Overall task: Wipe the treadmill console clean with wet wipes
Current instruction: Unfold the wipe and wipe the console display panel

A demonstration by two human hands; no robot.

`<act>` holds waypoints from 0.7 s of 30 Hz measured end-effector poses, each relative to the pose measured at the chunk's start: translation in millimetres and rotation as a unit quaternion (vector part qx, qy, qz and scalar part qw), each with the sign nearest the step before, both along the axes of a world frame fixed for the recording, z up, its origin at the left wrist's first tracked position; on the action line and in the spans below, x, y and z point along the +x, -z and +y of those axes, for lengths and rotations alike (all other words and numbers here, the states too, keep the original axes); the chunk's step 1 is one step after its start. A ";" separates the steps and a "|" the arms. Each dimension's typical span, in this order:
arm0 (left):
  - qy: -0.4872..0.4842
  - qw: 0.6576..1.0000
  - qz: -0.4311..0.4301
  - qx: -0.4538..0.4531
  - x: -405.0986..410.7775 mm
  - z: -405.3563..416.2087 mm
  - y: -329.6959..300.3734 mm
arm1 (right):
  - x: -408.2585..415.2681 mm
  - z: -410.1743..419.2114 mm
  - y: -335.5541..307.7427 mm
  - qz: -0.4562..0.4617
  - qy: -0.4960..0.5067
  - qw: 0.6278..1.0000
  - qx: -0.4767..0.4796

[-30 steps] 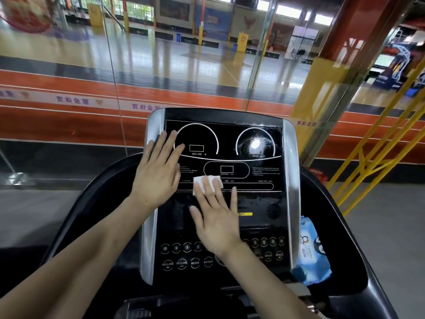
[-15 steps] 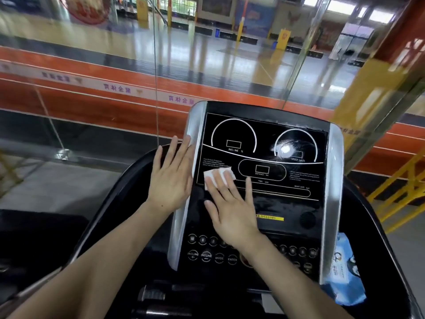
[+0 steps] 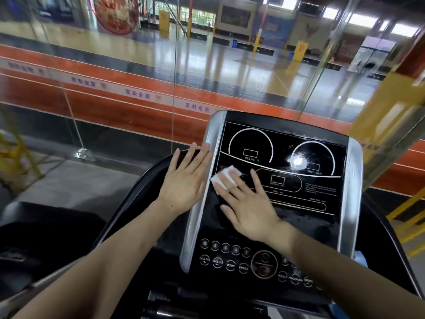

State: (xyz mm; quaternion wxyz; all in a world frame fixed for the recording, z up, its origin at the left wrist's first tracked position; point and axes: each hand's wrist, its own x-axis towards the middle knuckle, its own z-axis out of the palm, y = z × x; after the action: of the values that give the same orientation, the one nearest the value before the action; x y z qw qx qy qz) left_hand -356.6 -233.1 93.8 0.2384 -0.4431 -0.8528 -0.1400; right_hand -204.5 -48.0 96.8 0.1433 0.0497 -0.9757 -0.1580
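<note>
The treadmill console [image 3: 305,187] is a black glossy panel with white dial outlines, flanked by silver side strips, with round buttons along its lower part. A folded white wet wipe [image 3: 224,178] lies flat on the panel's left part, under the fingers of my right hand [image 3: 248,203], which presses it against the panel with fingers spread. My left hand [image 3: 186,180] rests flat and open on the black housing just left of the silver strip, fingertips touching the strip's edge, holding nothing.
A glass wall [image 3: 138,77] stands right behind the console, with an orange band and a sports hall beyond. Yellow railings [image 3: 411,217] rise at the right. A sliver of the blue wipes pack [image 3: 357,255] shows past the console's right strip. The black treadmill frame [image 3: 128,203] curves around both sides.
My right hand has slid the wipe leftward across the panel, toward the left silver strip. My left hand has shifted from the panel's edge onto the housing. The head camera has turned left.
</note>
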 end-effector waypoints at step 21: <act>-0.029 1.000 0.002 0.012 -8.4 19.2 -0.9 | -30.1 28.2 -36.2 0.039 0.049 0.998 -0.022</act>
State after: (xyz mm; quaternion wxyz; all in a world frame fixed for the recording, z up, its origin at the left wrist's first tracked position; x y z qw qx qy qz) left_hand -365.0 -213.9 94.7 0.2492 -0.4161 -0.8629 -0.1421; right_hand -234.6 -19.7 133.0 0.1747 -0.0071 -0.9738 -0.1454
